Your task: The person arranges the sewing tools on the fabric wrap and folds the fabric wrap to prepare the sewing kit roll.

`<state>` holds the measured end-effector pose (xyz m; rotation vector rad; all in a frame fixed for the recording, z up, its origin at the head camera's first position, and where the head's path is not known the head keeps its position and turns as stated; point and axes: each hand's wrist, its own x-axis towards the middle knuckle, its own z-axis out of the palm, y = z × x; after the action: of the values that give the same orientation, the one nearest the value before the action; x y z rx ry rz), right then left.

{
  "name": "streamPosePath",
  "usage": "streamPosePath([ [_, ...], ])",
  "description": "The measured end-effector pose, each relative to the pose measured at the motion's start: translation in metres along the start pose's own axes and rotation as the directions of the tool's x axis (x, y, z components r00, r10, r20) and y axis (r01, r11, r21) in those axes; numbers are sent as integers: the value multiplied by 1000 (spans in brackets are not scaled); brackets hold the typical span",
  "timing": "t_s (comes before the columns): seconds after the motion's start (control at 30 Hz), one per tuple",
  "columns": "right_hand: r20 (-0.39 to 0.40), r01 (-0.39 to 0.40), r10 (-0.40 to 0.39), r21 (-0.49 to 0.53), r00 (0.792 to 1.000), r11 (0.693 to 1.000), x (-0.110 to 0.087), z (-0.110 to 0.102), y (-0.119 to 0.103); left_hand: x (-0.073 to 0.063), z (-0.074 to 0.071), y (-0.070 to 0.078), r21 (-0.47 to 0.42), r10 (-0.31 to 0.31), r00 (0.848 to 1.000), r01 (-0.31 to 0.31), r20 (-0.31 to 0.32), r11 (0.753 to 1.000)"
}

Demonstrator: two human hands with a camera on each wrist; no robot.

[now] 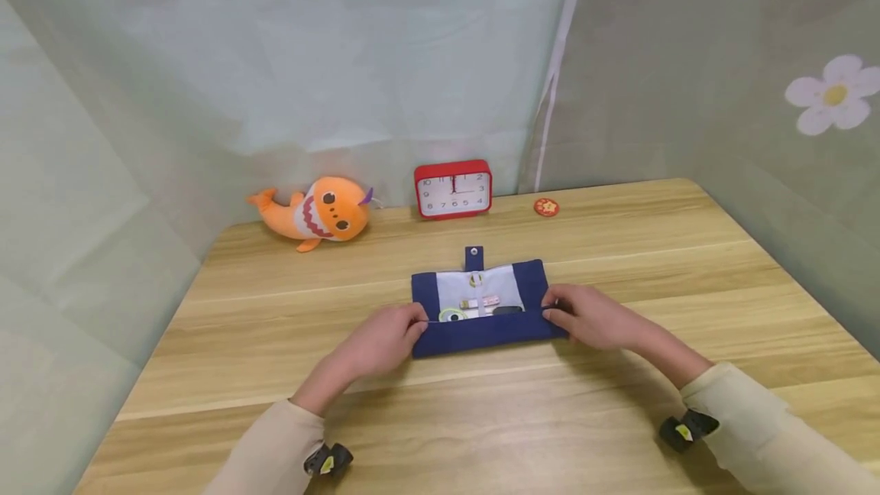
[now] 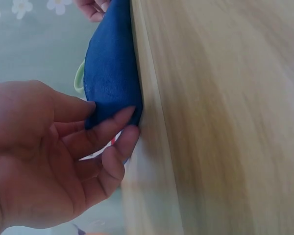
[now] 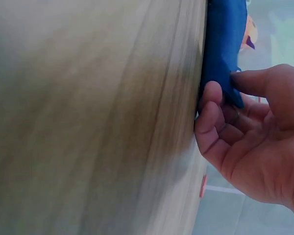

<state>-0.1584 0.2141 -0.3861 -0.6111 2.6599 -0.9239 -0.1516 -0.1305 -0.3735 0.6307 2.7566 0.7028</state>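
A navy cloth roll-up case (image 1: 490, 333) with a pale lining lies on the table, its near part folded up over the lower lining. My left hand (image 1: 385, 336) pinches the left end of that fold; the left wrist view shows thumb and fingers on the blue cloth (image 2: 112, 73). At the other end, my right hand (image 1: 594, 318) grips the fold's corner between thumb and curled fingers. A small pink-and-white piece (image 1: 490, 302), a green-rimmed round item (image 1: 452, 315) and a dark oval item (image 1: 507, 310) show inside, partly covered. A snap tab (image 1: 474, 258) points away from me.
Along the back of the wooden table (image 1: 481, 418) sit an orange shark plush (image 1: 333, 208), a red-framed clock (image 1: 454, 189) and a round red piece with a star (image 1: 546, 207). Pale curtains (image 1: 344, 59) hang behind.
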Motion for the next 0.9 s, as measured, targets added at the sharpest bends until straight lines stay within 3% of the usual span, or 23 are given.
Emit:
streamPosePath([
  [0.17,-57,-22,18,-68,998,997,8,6,1,7,3,4,31,-59,998,59,-4,998],
  [0.33,-141,52,-77,-170,987,984,11,12,-1,8,9,9,101,-83,996,86,-31,991],
  [0.47,-192,117,-180,-300,965,947,9,16,-4,4,16,10,154,-32,991,52,-129,987],
  [0.63,-207,154,-269,-445,940,882,6,18,-8,1,21,11,199,82,971,-37,-224,979],
  [0.9,-76,280,-380,-547,922,789,-8,11,-8,-7,19,9,267,184,971,-138,-155,954],
])
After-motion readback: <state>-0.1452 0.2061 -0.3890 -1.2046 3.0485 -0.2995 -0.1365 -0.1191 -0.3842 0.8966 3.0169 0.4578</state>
